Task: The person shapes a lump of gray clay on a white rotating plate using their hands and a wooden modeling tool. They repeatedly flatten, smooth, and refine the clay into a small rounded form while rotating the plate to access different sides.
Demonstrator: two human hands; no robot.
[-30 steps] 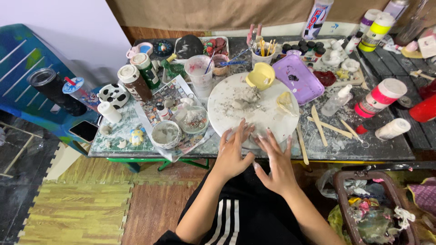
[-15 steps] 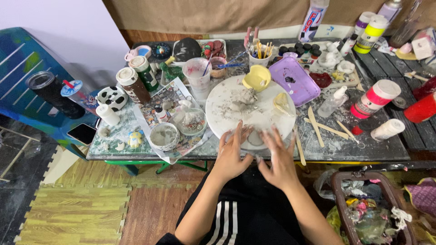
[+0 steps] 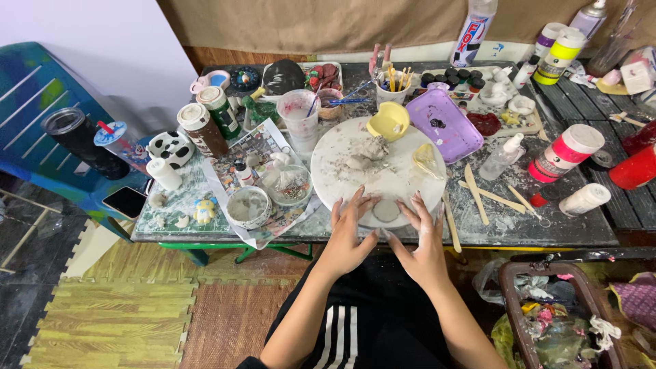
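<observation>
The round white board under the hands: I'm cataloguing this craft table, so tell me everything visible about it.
The round white board is a flat disc, smeared and dusted with grey clay, lying level at the table's near edge. A small flattened clay disc sits near its front rim, with a clay lump toward the middle. A yellow cup-like piece rests on its far edge. The left hand and right hand press on its front, flanking the small disc.

I see a bright, even picture lit softly from above. Shadows are faint; the darkest lies under the tabletop (image 3: 547,232) near me. No strong glare. Focus is sharp throughout, and the wide lens bends lines at the left and right edges.
</observation>
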